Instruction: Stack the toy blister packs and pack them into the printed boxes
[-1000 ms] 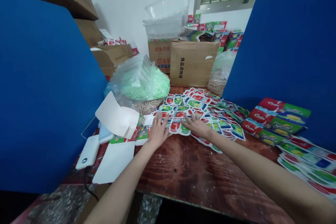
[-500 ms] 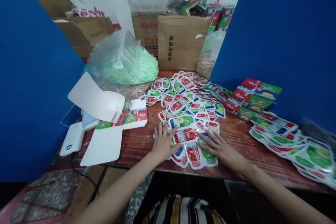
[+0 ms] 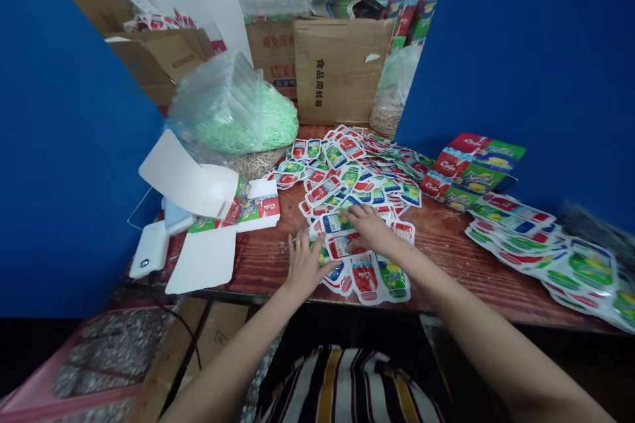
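Flat can-shaped Cola and Sprite packets lie at the table's front edge, between and ahead of my hands. My left hand rests with fingers spread over the left side of these packets. Farther in, my right hand reaches across them, palm down, its fingers apart over a Cola packet and the blue-and-green one above it. Whether its fingertips press on them I cannot tell. A loose heap of similar packets spreads behind both hands.
Stacked packets lie at the right beside folded Cola and Sprite cartons. An opened carton with white flaps and a white device stand left. Behind are a bag of green shreds and a cardboard box. Blue panels flank the table.
My right hand has moved left and farther in, uncovering the green Sprite packet at the front right. My left hand stays nearly in place. The view has shifted slightly.
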A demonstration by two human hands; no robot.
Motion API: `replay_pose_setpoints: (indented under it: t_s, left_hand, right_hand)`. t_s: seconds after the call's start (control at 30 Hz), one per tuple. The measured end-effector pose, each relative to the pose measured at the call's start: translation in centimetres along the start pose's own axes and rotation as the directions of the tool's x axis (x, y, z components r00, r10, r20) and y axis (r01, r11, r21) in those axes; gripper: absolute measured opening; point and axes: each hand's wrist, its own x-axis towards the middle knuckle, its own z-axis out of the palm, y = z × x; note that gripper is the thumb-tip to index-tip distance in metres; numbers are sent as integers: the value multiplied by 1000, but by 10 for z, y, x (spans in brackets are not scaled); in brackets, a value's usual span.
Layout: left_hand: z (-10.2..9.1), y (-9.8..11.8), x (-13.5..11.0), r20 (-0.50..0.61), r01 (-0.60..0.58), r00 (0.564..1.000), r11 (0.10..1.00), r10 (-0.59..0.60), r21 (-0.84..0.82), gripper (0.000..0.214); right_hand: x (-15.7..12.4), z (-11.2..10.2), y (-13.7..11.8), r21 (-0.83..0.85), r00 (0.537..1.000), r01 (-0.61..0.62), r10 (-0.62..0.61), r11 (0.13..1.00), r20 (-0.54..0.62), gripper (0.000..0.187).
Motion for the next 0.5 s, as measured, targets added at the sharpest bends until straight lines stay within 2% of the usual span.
replay_pose_setpoints:
  t_s: [0.13, 0.33, 0.4, 0.5]
  left_hand:
    - [-5, 2, 0, -3, 52, 999, 998, -52, -25, 74]
    - [-3, 1, 0, -22, 69, 997, 995, -71, -75, 70]
    - [-2, 2, -1, -21, 87, 996, 994, -89, -68, 70]
    - [-1, 2, -1, -5, 124, 992, 990, -124, -68, 74]
  right_hand:
    - [10, -12, 5, -53, 996, 67, -64, 996, 59, 98]
    - [28, -17, 2, -101, 994, 4, 6, 995, 105, 93]
    - [34, -16, 1, -67, 998, -8, 12, 998, 64, 81]
    - [33, -18, 2, 77, 998, -38, 41, 996, -45, 45]
